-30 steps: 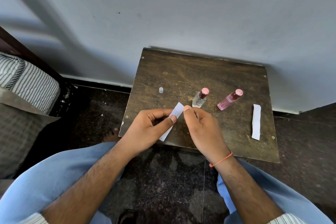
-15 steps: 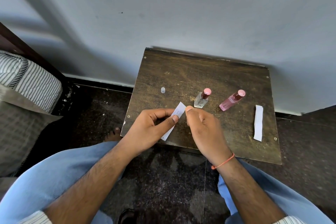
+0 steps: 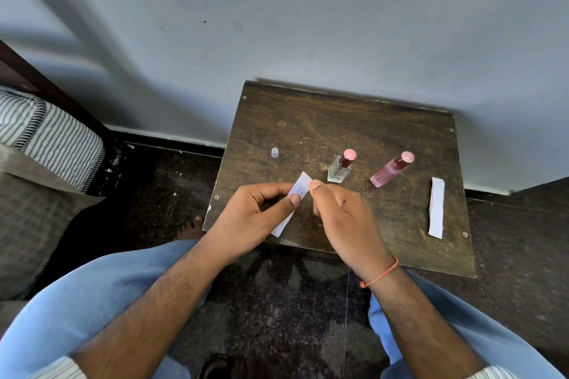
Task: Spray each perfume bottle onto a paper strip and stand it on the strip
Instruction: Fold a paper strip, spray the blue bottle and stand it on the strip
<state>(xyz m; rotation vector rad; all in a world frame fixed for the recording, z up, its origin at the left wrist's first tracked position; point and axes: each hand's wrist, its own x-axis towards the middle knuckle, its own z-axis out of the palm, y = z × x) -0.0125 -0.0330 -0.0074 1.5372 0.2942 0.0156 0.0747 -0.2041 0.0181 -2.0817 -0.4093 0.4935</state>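
Pinching a narrow white paper strip (image 3: 297, 194) by thumb and forefinger, left hand (image 3: 255, 218) holds it tilted above the near edge of the dark worn wooden table (image 3: 338, 120). Right hand (image 3: 345, 221) curled beside it; grip cannot be told. Behind stand a clear glass bottle (image 3: 340, 167) and pink bottle (image 3: 391, 170), both pink-capped. Second strip (image 3: 436, 208) lies flat at right; small clear cap (image 3: 274, 152) at left.
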